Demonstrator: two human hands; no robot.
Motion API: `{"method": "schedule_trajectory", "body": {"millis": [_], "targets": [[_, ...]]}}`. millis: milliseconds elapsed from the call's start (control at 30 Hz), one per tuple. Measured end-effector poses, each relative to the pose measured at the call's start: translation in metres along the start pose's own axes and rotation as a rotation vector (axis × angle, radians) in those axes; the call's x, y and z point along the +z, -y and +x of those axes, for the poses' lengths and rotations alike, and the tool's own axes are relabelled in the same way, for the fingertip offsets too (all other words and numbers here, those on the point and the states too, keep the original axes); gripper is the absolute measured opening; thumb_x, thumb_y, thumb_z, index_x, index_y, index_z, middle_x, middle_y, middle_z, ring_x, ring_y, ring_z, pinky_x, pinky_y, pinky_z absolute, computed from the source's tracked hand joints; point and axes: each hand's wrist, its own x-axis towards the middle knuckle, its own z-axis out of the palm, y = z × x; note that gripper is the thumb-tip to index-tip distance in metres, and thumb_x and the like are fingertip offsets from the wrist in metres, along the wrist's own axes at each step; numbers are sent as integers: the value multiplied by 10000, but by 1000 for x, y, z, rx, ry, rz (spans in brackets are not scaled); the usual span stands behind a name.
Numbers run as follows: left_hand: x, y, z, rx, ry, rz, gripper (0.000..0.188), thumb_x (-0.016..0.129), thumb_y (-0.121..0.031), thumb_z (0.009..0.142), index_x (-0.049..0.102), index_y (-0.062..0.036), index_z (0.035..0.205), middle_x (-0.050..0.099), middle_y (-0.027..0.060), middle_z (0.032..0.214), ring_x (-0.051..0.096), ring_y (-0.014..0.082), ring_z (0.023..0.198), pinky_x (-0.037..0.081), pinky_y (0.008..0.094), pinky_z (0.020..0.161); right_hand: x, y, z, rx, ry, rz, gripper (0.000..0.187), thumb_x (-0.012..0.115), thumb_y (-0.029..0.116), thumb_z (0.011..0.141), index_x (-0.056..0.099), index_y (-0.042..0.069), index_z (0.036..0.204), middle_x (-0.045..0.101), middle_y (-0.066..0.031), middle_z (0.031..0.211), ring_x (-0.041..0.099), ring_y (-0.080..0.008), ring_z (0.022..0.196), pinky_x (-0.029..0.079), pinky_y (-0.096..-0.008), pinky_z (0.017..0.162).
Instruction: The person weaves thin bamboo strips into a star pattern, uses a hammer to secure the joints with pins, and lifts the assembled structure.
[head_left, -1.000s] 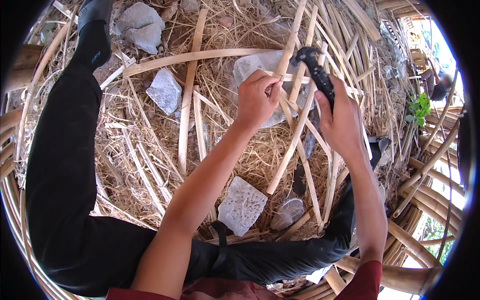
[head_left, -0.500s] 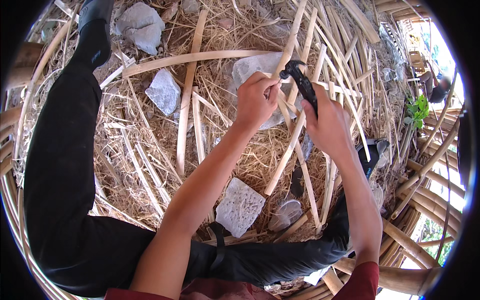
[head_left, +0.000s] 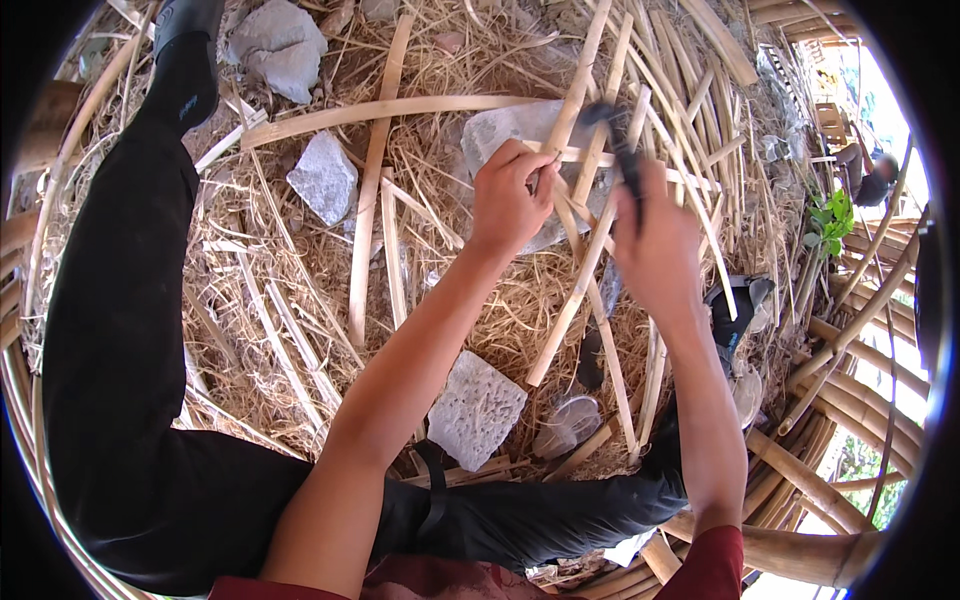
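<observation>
My right hand [head_left: 655,235] is wrapped round the black handle of a claw hammer [head_left: 627,155]. The hammer is smeared by motion, with its head raised over crossing bamboo strips [head_left: 578,95]. Beside them, my left hand [head_left: 512,200] is closed in a pinch where the strips cross. Whatever sits between its fingertips is too small to make out. Under the crossing lies a large flat grey stone [head_left: 490,135], partly covered by the strips and my left hand.
Bamboo shavings cover the ground between my legs. A pitted grey block [head_left: 477,410] lies near my right leg, and two rough stones, one a pale rock [head_left: 324,178], lie left. More strips [head_left: 690,90] are piled at far right. Another person [head_left: 875,180] sits beyond bamboo poles.
The hammer has tilted more upright and its head has shifted slightly up and to the right, away from my left fingertips. My left hand stays in about the same place.
</observation>
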Motion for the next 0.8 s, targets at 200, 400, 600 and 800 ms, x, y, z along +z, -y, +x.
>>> {"method": "schedule_trajectory", "body": {"millis": [200,400,600,800], "targets": [[-6,3,-8,15,69,17,118,782,-60,874,766,-33,988,656,50,812,609,150,629,481,279,566,-10,-6,-5,129,-64,149,336,629,179,998,520,4,1263,675,-226,741,680,-446,690,501,-522,647],[-17,14,-3,79,94,-19,127,756,-96,888,774,-66,1010,638,68,878,629,242,811,530,380,730,-13,-12,-8,140,3,167,330,640,178,994,549,19,1269,688,-222,790,697,-404,727,507,-480,684],[-26,22,-1,205,212,216,140,777,-151,877,788,-146,1017,621,30,923,600,229,806,507,373,747,-16,-11,6,105,106,160,346,626,169,994,555,18,1297,685,-224,783,707,-371,720,507,-477,672],[-26,31,5,306,247,255,100,754,-209,897,786,-177,987,598,11,938,557,218,930,462,400,810,-23,-13,21,-11,75,89,380,613,174,1016,548,60,1373,645,-163,727,641,-291,620,484,-420,616]]}}
